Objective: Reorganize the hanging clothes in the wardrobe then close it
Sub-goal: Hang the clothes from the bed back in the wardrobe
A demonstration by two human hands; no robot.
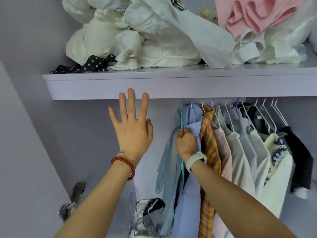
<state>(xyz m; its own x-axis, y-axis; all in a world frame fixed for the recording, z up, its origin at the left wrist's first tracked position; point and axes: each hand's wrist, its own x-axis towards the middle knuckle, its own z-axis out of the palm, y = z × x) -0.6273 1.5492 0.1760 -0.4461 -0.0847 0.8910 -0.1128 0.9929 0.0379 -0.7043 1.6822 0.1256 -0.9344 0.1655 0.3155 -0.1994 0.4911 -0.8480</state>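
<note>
At the far left, low on the wardrobe's side wall, a metal door hinge (72, 201) shows blurred; the door itself is out of view. Next comes the left hand (132, 127), raised with fingers straight and spread, gripping nothing; its fingertips (131, 92) overlap the front edge of the lilac shelf (188, 86), though whether they press on it cannot be told; a red bead bracelet (126, 164) circles that wrist. Below, a clear bin (133, 212) holds crumpled fabric, its contents hard to make out and cut off by the lower edge. To the right, the right hand (186, 143), with a white wristband (195, 161), is curled into a fist round the collar of a light blue shirt (190, 194) and the teal hanger (181, 117) beside it; a pale denim garment (167, 160) hangs just left of the fist. The hanging clothes run on rightward, packed close beneath the shelf: an orange plaid shirt (210, 152), a pink garment (226, 152), several whitish tops on white wire hangers (267, 115), a patterned knit (276, 152), and a black garment (300, 157); the rail is hidden behind the shelf edge. On the shelf lies a heap of white cloth (137, 40), with pink fabric (248, 16) at its right.
</note>
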